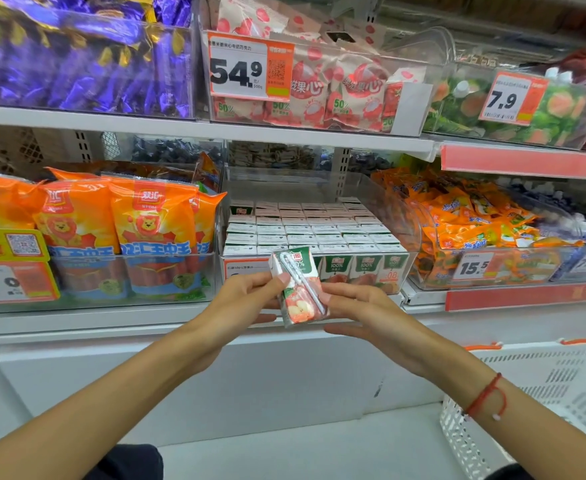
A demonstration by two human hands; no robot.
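A shop shelf (111,320) fills my view from the head camera, stacked with clear bins of packaged snacks. To the left stand large orange sausage bags (153,216). At lower right, on the floor side, is the corner of a white slotted basket (527,393).

Straight ahead is a clear bin (407,268) packed tight with rows of small juice cartons (319,230), green and white with fruit on the front.

Both bare forearms reach forward and meet just in front of that bin. Between them, tilted with its top leaning left, is a single juice carton (300,289), held in the air and clear of the shelf. The left hand (246,299) pinches it, thumb on the front face and fingers behind its left edge. The right hand (360,306) has its fingers nearly straight, tips touching the carton's right edge, thumb stretched below its lower corner; I cannot tell whether the thumb makes contact. A wrapped straw (300,282) lies slantwise across the carton's front. A red string bracelet (485,396) circles the right wrist.

I judge this to be the checking step: one carton is out of the bin and being looked over. The next move likely calls for a firm one-handed grip, then a swing down and right into the basket.
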